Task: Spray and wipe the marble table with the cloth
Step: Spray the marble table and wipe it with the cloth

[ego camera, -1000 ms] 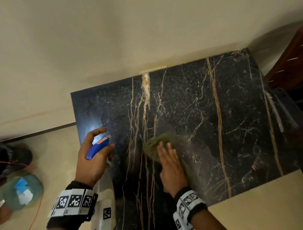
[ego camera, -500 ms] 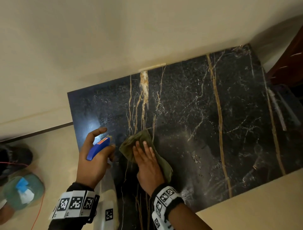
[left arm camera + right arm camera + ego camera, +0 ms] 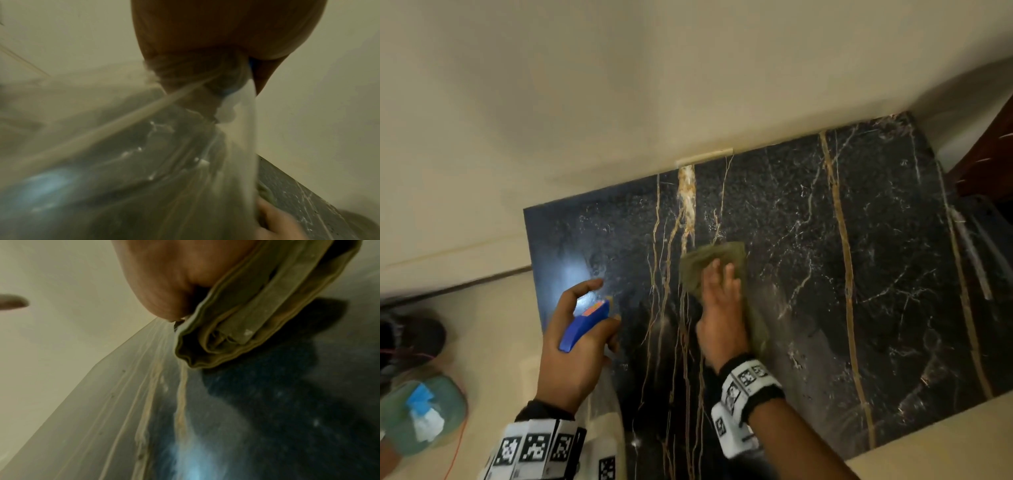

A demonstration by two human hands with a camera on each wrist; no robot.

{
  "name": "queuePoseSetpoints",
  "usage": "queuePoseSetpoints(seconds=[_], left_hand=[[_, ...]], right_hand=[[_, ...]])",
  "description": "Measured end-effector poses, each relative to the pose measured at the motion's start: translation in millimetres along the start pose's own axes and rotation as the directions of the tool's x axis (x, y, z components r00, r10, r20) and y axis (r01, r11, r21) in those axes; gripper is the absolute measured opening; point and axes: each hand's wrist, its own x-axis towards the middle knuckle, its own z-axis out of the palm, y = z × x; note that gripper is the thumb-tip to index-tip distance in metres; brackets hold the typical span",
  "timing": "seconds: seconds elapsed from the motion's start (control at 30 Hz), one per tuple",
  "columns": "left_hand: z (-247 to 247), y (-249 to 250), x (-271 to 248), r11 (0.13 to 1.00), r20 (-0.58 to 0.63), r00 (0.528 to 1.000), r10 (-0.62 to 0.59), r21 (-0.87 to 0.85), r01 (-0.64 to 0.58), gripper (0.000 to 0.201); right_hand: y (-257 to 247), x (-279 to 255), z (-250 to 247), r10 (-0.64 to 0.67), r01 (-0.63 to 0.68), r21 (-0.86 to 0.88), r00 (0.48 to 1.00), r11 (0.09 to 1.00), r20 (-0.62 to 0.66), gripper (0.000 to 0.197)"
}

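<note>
Your left hand (image 3: 575,346) grips the spray bottle (image 3: 585,323) off the table's (image 3: 893,274) left edge, nozzle aimed inward, ready to mist. Your right hand (image 3: 720,315) presses flat, fingers extended, on the green cloth (image 3: 714,260) mid-table, so it drags evenly.

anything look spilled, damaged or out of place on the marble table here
Nothing stands out. The left hand grips the spray bottle, the right hand presses the cloth on the marble table.
</note>
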Motion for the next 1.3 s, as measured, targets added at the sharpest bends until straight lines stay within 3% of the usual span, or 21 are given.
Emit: queuePoseSetpoints(seconds=[0.1, 0.2, 0.27, 0.33, 0.43, 0.53, 0.7, 0.8, 0.9, 0.97, 1.03, 1.1, 1.2, 1.3], left_hand=[[6.2, 3.6, 7.1, 1.000, 0.021, 1.000, 0.000, -0.006, 0.000, 0.049], [13.0, 10.3, 14.5, 1.000, 0.034, 0.999, -0.007, -0.014, 0.007, 0.049], [14.7, 16.1, 18.2, 0.999, 0.035, 0.999, -0.018, -0.040, 0.020, 0.048], [16.0, 19.7, 24.1, 0.997, 0.026, 0.999, -0.025, -0.067, 0.027, 0.048], [15.8, 18.3, 32.7, 0.997, 0.007, 1.000, -0.022, -0.077, 0.023, 0.049], [15.9, 17.4, 36.8, 0.996, -0.003, 1.000, -0.014, -0.084, 0.014, 0.048], [22.7, 14.9, 41.8, 0.997, -0.027, 1.000, -0.012, -0.076, 0.010, 0.046], [27.2, 17.7, 48.1, 0.997, -0.035, 0.999, -0.009, -0.077, 0.006, 0.045], [29.3, 24.4, 54.9, 0.996, -0.019, 1.000, -0.002, -0.088, 0.000, 0.046], [28.5, 27.6, 60.3, 0.996, -0.019, 1.000, 0.001, -0.084, -0.002, 0.045], [25.6, 28.5, 66.1, 0.997, -0.021, 1.000, -0.001, -0.077, -0.001, 0.045], [24.9, 27.3, 73.4, 0.997, -0.021, 1.000, -0.007, -0.074, 0.006, 0.045], [26.6, 27.1, 85.6, 0.997, -0.019, 1.000, -0.011, -0.077, 0.009, 0.043], [31.1, 33.9, 93.5, 0.997, -0.014, 1.000, -0.009, -0.080, 0.007, 0.042]], right_hand=[[-20.8, -4.9, 17.5, -0.216, 0.222, -0.039, 0.969, 0.974, 0.121, 0.080], [-12.2, 3.7, 10.2, -0.287, 0.294, -0.035, 0.948, 0.955, 0.140, 0.076], [5.9, 15.4, -7.3, -0.226, 0.227, 0.001, 0.971, 0.974, 0.071, 0.073], [32.2, 36.2, -26.6, -0.049, 0.049, 0.012, 0.999, 0.999, -0.018, 0.082], [60.1, 68.2, -47.6, 0.151, -0.152, -0.005, 0.984, 0.988, -0.098, 0.084], [49.1, 77.8, -46.7, 0.181, -0.183, -0.009, 0.975, 0.983, -0.125, 0.080], [-5.6, 59.5, -9.8, -0.043, 0.043, -0.026, 0.999, 0.999, 0.004, 0.087], [-27.8, 50.7, 4.1, -0.200, 0.208, -0.056, 0.972, 0.977, 0.122, 0.084], [-15.6, 57.1, -11.4, -0.280, 0.287, -0.016, 0.943, 0.958, 0.180, 0.081], [6.2, 69.6, -28.7, -0.204, 0.207, -0.015, 0.972, 0.978, 0.119, 0.084], [30.0, 90.9, -45.7, -0.010, 0.010, -0.015, 1.000, 1.000, -0.015, 0.083], [46.4, 111.2, -57.6, 0.140, -0.139, 0.015, 0.987, 0.990, -0.085, 0.079], [40.4, 122.2, -53.6, 0.168, -0.166, 0.027, 0.981, 0.986, -0.095, 0.074], [4.1, 102.6, -31.6, 0.029, -0.029, -0.006, 0.999, 1.000, -0.045, 0.081]])
